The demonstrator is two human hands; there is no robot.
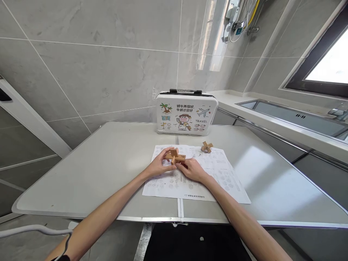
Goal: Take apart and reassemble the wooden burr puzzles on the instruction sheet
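Observation:
Both my hands meet over a printed instruction sheet (217, 174) on a grey table (95, 174). My left hand (157, 166) pinches the left side of a wooden interlocking puzzle (175, 156), fingers curled on its blocks. From the right, my right hand (191, 169) grips the same wooden puzzle with its fingers closed on the lower bar. A second, smaller wooden cross-shaped puzzle (207, 146) lies alone on the sheet's far right part, untouched.
A white tin case (186, 113) with cartoon prints and a black handle stands upright at the table's far edge against the tiled wall. A counter with a sink (293, 116) runs along the right. A white cable (32, 229) hangs at lower left.

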